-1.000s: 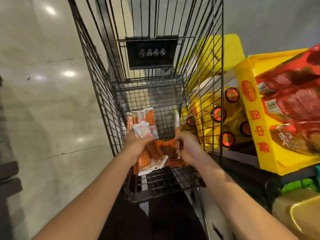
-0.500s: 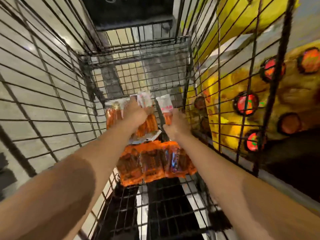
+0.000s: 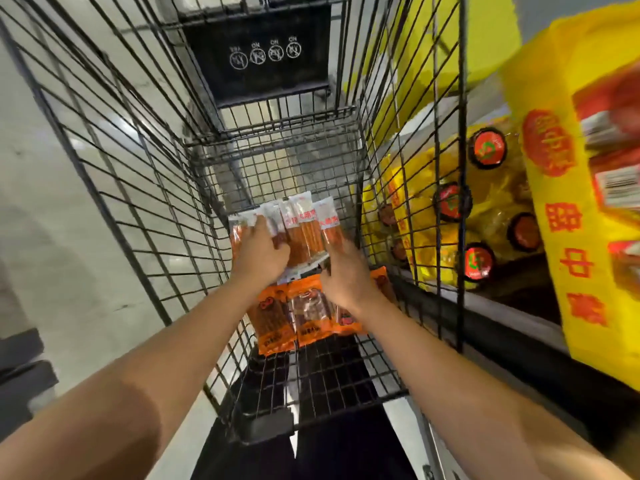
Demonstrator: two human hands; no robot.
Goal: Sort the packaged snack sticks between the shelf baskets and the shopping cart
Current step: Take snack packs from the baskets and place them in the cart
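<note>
Snack sticks in cart, left hand gripping them, right hand flat alongside

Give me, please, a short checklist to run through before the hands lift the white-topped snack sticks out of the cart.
1. Left hand on the white-topped orange snack stick packets: ok, fingers curl over them.
2. Right hand on the same bundle: ok, touching its right edge; firm grip cannot tell.
3. Orange foil snack packs separate from that bundle: ok, lying nearer on the black wire shopping cart floor.
4. Yellow shelf basket within reach: cannot tell.
5. Lift path upward open: ok.
</note>
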